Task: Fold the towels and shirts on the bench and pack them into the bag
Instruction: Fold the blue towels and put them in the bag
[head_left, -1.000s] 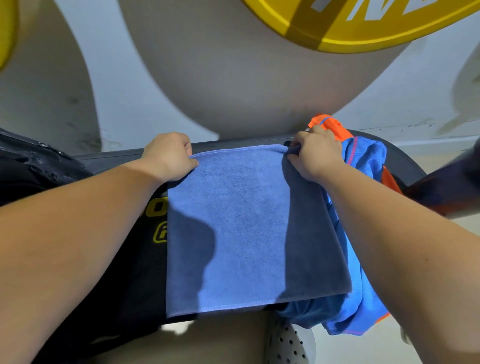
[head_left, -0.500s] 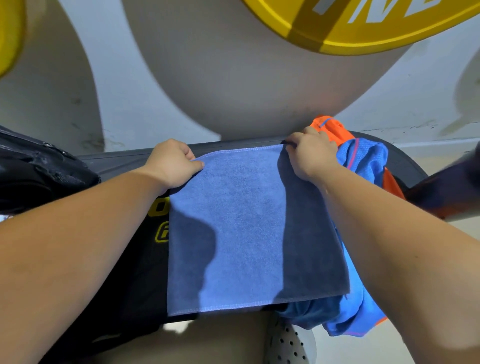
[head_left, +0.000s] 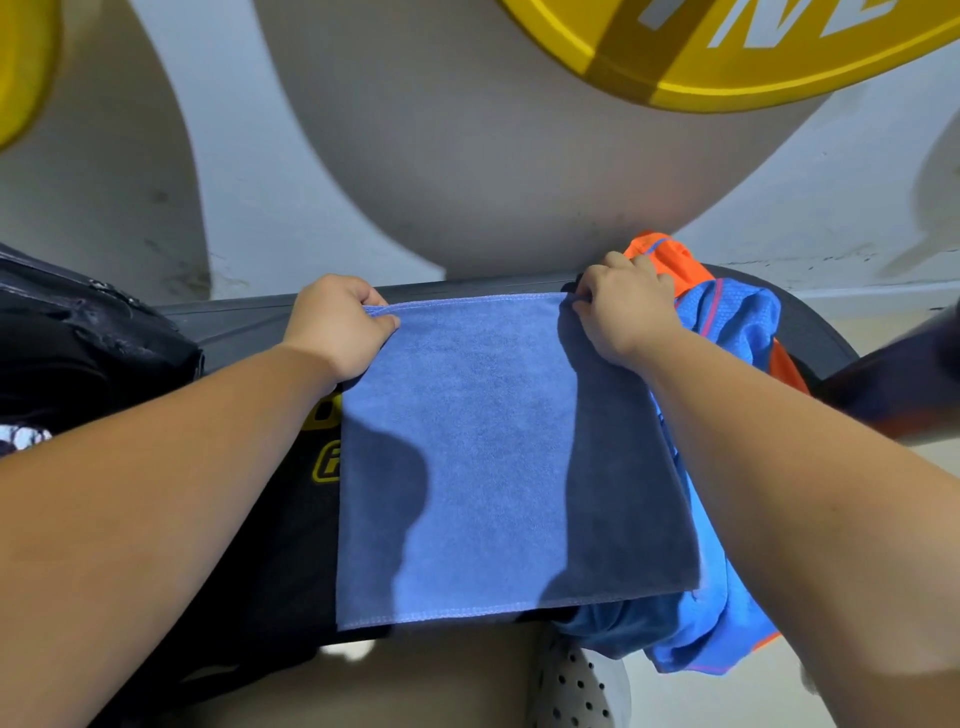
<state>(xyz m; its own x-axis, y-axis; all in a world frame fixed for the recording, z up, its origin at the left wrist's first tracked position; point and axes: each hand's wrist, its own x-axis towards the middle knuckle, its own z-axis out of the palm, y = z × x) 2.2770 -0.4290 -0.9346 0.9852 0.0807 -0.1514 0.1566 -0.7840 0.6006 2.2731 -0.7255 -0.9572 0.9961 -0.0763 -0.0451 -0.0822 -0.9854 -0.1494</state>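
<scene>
A blue towel lies flat across the dark bench, folded into a rectangle that hangs slightly over the near edge. My left hand pinches its far left corner, and my right hand pinches its far right corner. A blue and orange shirt lies crumpled under the towel's right side and spills over the bench's front edge. A black shirt with yellow lettering lies under the towel on the left. A black bag sits at the left end of the bench.
A pale floor with grey curved markings and a yellow ring stretches beyond the bench. A dark object reaches in from the right edge. A perforated white shoe shows below the bench.
Both hands shifted slightly along the towel's far edge and now pinch its corners. The towel stays flat in the same place.
</scene>
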